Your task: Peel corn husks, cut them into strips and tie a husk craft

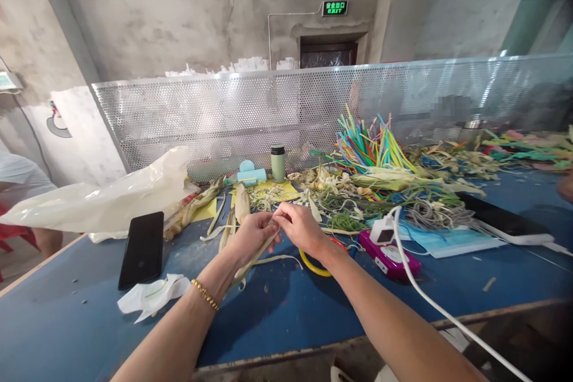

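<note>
My left hand and my right hand meet above the blue table, fingertips pinched together. Between them is a strand of pale dried husk, with a loose end trailing below my left hand. Where exactly the fingertips grip is too small to make out. Just behind my left hand lies a dried corn husk, with narrower strips around it. A yellow ring rests on the table, partly hidden by my right hand and wrist.
Left are a black phone, crumpled white tissue and a plastic bag. Right are a magenta power box with a white cable, and a blue mask. Behind stand a green cup and colourful stems.
</note>
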Motion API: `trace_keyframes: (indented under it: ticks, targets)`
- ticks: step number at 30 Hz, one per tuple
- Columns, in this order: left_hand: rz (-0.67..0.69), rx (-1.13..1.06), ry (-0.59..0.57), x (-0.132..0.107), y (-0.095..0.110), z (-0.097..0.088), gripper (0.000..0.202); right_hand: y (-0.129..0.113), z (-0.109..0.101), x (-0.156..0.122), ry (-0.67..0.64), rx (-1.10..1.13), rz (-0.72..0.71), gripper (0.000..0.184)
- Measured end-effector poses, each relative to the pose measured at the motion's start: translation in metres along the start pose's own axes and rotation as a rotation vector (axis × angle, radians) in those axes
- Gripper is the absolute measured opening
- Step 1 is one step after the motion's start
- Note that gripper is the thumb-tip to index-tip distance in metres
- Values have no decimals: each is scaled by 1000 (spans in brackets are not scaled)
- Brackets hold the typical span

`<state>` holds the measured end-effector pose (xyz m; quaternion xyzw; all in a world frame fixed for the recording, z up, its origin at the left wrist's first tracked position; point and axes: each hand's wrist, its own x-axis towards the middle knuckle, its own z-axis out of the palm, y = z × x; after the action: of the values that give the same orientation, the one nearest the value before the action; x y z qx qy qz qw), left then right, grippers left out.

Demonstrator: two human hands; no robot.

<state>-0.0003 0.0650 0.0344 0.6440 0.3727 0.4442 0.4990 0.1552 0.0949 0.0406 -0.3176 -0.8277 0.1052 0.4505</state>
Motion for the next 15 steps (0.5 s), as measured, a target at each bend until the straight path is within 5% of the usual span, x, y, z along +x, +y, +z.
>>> trace_keyframes:
  ticks: [5, 15]
  targets:
    - [-257, -145, 3, -2, 3, 1, 41, 8, 2, 0, 103, -101, -55, 14]
    - [-20, 186, 263, 6, 2, -5, 39, 5, -21, 7, 133, -98, 172, 27]
